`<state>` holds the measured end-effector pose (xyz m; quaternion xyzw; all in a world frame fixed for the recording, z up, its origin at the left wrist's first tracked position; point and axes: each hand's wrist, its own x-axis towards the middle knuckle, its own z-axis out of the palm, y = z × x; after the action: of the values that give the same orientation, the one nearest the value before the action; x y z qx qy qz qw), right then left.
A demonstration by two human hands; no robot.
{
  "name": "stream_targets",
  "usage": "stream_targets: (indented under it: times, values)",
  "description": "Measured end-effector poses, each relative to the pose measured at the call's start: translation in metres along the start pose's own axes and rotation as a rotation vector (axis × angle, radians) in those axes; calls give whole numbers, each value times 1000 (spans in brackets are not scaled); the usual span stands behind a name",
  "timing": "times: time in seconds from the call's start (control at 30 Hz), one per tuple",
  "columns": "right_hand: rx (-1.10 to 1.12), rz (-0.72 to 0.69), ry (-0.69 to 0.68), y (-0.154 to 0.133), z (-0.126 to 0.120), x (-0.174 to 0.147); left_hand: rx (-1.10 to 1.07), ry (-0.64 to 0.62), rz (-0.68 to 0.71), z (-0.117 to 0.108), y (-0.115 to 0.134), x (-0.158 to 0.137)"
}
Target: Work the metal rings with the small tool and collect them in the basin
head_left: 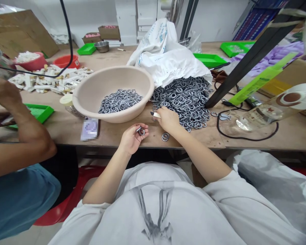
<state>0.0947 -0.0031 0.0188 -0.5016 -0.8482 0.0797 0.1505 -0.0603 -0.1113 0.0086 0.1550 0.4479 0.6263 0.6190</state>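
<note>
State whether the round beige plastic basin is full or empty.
Partly full: shiny grey rings lie in the basin, its upper wall bare.

Brown counter carries beige basin, grey ring pile spilling from white sack, white pieces, black cable.

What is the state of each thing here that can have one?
Left hand: palm up, fingers curled, holding rings
Right hand: closed on a small pale object
Beige basin: partly filled with rings
White sack: open
Ring heap: loose, at the sack's mouth
Pink bowl: heaped
</note>
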Motion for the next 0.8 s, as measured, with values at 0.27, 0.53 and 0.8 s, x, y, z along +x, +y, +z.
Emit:
stream_targets:
  times: [0.27,0.53,0.8]
  values:
    - [1404,222,145,-30,15,-33,62,-77,126,26,-27,4]
    - [1547,130,79,-45,15,-60,300,-83,401,23,-30,-12]
    - [1335,-51,46,-42,1,-58,192,-99,308,32,-21,-25]
